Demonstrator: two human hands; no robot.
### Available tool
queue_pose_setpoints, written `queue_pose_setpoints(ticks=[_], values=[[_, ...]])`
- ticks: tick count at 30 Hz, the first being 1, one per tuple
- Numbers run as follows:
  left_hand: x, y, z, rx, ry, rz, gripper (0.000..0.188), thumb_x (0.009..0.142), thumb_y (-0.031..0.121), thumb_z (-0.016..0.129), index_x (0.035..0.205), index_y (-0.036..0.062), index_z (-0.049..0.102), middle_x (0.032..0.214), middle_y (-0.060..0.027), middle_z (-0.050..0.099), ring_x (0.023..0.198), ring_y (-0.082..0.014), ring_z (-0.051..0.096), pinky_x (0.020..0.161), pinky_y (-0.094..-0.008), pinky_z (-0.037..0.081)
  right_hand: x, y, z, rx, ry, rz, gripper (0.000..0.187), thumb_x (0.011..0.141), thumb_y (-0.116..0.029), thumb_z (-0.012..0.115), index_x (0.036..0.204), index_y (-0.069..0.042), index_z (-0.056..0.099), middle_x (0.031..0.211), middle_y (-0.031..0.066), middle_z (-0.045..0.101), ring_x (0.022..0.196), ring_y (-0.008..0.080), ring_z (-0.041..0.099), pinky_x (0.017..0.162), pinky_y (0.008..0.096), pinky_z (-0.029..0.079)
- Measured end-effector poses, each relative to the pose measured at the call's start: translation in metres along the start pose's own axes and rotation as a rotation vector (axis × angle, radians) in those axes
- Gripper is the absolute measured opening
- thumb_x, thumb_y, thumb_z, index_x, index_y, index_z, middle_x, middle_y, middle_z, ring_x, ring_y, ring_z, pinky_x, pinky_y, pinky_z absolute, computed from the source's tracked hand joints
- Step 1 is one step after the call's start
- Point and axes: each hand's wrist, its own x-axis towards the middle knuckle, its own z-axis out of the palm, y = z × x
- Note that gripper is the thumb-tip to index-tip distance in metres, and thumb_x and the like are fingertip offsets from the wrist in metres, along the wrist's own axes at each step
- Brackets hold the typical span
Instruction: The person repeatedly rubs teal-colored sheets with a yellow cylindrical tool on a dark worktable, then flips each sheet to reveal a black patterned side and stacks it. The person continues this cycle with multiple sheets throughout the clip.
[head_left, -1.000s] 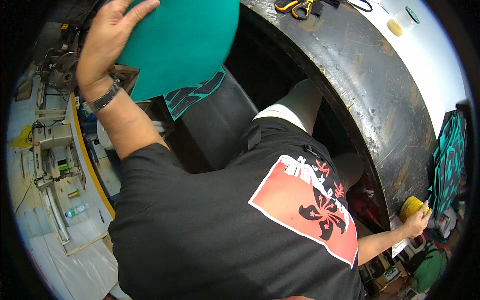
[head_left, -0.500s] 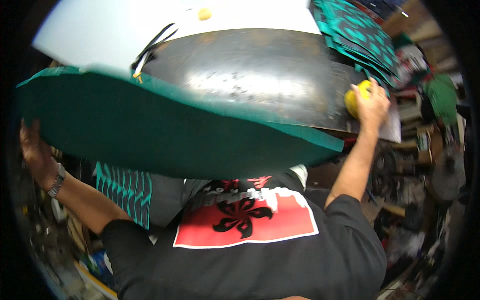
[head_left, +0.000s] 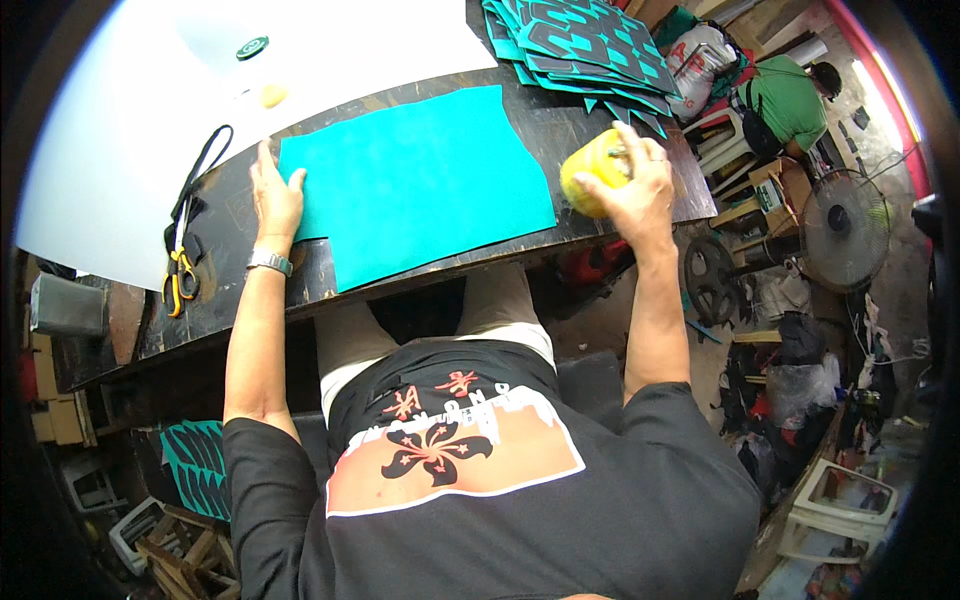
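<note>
Dark and worn, the counter [head_left: 240, 200] was partly covered by a white sheet [head_left: 350, 45] along its far left side. To the right, the floor was cluttered; a standing fan [head_left: 845, 232] was placed there, and beyond it a person in a green top [head_left: 785, 100] could be seen. A white plastic stool [head_left: 838, 505] was seen at the lower right.

On the counter, a teal sheet [head_left: 420, 185] was laid flat in front of the body, its right side wavy and its lower-left corner notched. Its left edge was met by the left hand [head_left: 277, 205], whose fingers were extended and unclenched, with the thumb set apart over the teal. A metal watch [head_left: 270, 262] was worn on that wrist.

By the right hand [head_left: 637, 195], a yellow cylindrical object [head_left: 590, 178] was grasped, the fingers curved around it, to the right of the teal sheet and apart from it. Whether the counter was touched by it could not be told. Beyond it, teal-and-black pieces [head_left: 590, 45] were stacked. Scissors [head_left: 180, 280] with orange-and-black handles were left near the left hand.
</note>
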Motion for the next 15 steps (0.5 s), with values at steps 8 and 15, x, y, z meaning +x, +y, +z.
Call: queue_pose_setpoints(ticks=[8, 15], values=[[-0.093, 0.086, -0.004, 0.322, -0.571, 0.323, 0.077, 0.091, 0.063, 0.060, 0.156, 0.0260, 0.040, 0.167, -0.0122, 0.022, 0.154, -0.0429, 0.010, 0.116, -0.0730, 0.004, -0.044, -0.062, 0.025, -0.098, -0.145, -0.280, 0.086, 0.068, -0.042, 0.086, 0.145, -0.023, 0.054, 0.134, 0.0268, 0.048, 0.113, 0.0436, 0.052, 0.090, 0.0497, 0.054], [-0.092, 0.083, -0.004, 0.268, -0.540, 0.375, 0.078, 0.089, 0.067, 0.059, 0.154, 0.0269, 0.043, 0.166, -0.0134, 0.024, 0.153, -0.0440, 0.014, 0.115, -0.0741, 0.004, 0.083, -0.060, 0.135, -0.175, 0.112, -0.358, 0.070, 0.072, -0.054, 0.077, 0.132, -0.019, 0.064, 0.126, 0.0238, 0.057, 0.113, 0.0455, 0.054, 0.087, 0.0539, 0.054]])
